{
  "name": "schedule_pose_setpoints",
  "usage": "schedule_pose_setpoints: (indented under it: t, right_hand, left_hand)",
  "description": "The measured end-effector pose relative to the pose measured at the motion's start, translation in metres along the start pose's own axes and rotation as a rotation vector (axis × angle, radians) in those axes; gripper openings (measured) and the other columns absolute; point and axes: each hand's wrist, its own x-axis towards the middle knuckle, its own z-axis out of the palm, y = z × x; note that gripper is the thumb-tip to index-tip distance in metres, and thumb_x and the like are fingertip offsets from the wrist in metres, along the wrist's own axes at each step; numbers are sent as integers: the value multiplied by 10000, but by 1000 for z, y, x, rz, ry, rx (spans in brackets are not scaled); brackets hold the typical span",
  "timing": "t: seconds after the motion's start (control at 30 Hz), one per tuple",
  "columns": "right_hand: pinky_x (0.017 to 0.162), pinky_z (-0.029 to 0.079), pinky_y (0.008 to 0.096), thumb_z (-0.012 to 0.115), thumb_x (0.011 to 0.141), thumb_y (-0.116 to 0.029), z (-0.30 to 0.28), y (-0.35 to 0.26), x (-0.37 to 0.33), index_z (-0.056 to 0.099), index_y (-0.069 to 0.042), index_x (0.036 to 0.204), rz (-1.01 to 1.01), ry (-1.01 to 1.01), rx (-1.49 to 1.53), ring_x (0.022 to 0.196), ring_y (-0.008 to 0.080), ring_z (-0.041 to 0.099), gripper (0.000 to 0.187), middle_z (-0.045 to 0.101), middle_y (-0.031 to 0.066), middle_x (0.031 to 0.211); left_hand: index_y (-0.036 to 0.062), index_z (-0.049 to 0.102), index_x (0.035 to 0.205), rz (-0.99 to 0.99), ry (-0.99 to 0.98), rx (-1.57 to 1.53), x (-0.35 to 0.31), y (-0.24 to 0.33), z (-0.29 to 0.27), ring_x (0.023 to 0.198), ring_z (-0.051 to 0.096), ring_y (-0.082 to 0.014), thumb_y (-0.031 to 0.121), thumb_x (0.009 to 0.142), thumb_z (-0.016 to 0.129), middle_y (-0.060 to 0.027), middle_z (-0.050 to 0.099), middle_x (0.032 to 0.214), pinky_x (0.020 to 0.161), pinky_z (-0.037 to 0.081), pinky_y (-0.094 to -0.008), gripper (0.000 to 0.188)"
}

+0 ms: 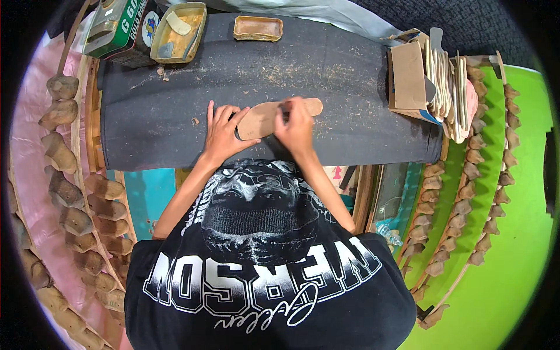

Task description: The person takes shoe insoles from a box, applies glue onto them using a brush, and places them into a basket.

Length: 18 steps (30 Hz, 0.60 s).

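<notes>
Near: black printed T-shirt (268, 291). Left hand (226, 133) spread, thumb and forefinger framing the rounded left end of a tan insole (255, 121). Right hand (294, 127) curled over the insole's middle, motion-blurred; can't tell what, if anything, it pinches. Insole lies slantwise on the dark cloth-covered worktop (175, 111), right end uncovered. Wooden shoe lasts (61, 153) racked both sides. Beyond, right: cardboard box (407, 76) with upright insole-shaped pieces (446, 87). Far edge: small brown tray (258, 28), larger yellowish tray (185, 42), green-and-black metal can (119, 29) beside it.
</notes>
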Motion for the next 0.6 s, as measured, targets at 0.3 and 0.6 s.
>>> schedule_pose_setpoints:
  t: [0.3,0.6]
  right_hand:
    - [654,529,416,762,884,-80,-30,32,29,659,-10,1073,211,182,-6,704,298,663,226,687,153,913]
    - [724,551,485,756,871,-85,34,-14,10,639,16,1075,51,-66,145,807,392,695,255,685,199,910]
  left_hand:
    - [101,697,1394,-15,21,-13,-2,0,2,1294,542,-312,575,657,939,-83,616,1241,1301,113,-662,909]
    - [97,702,1391,-23,-17,-1,0,2,-1,1321,524,-305,574,670,935,-76,616,1246,1298,112,-660,895]
